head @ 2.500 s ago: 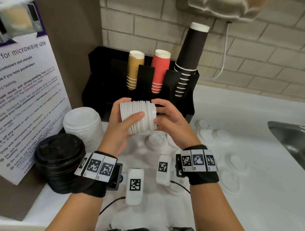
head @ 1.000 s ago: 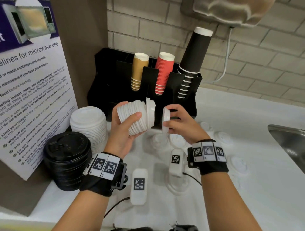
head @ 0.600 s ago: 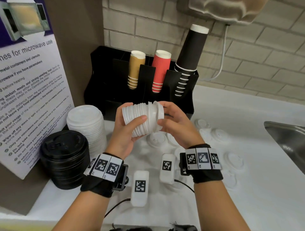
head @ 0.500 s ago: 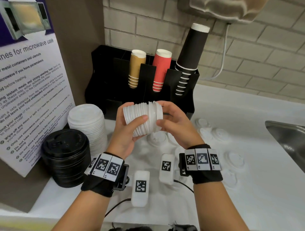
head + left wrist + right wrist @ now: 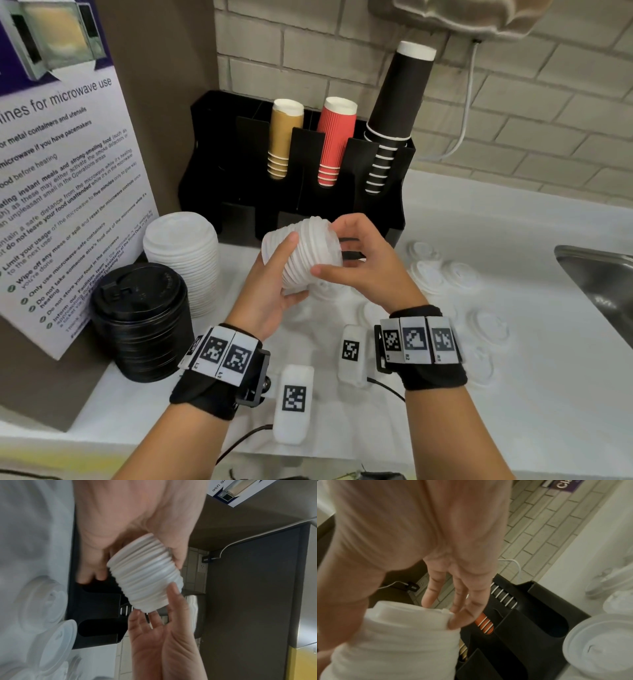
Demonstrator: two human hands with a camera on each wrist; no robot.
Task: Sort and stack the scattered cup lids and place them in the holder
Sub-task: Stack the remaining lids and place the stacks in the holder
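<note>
A stack of small white cup lids (image 5: pixel 305 253) lies on its side in the air, just in front of the black holder (image 5: pixel 239 205). My left hand (image 5: pixel 274 274) grips its left end, thumb on the near side and fingers behind. My right hand (image 5: pixel 359 260) is at the right end: the thumb touches the stack's side, and fairly straight fingers (image 5: pixel 467 609) rest on the end lid's rim. In the left wrist view the lid stack (image 5: pixel 145 574) sits between both hands. Several loose white lids (image 5: pixel 428 274) lie on the counter to the right.
A taller stack of large white lids (image 5: pixel 181 246) and a stack of black lids (image 5: pixel 140 318) stand at the left by a microwave notice (image 5: pixel 61 171). The holder carries brown (image 5: pixel 284 137), red (image 5: pixel 334 137) and black cups (image 5: pixel 394 113). A steel sink (image 5: pixel 603 274) is at the right.
A second ago my right hand held one lid apart from the stack. It then set that lid onto the right end, and the stack has since tilted and dropped slightly.
</note>
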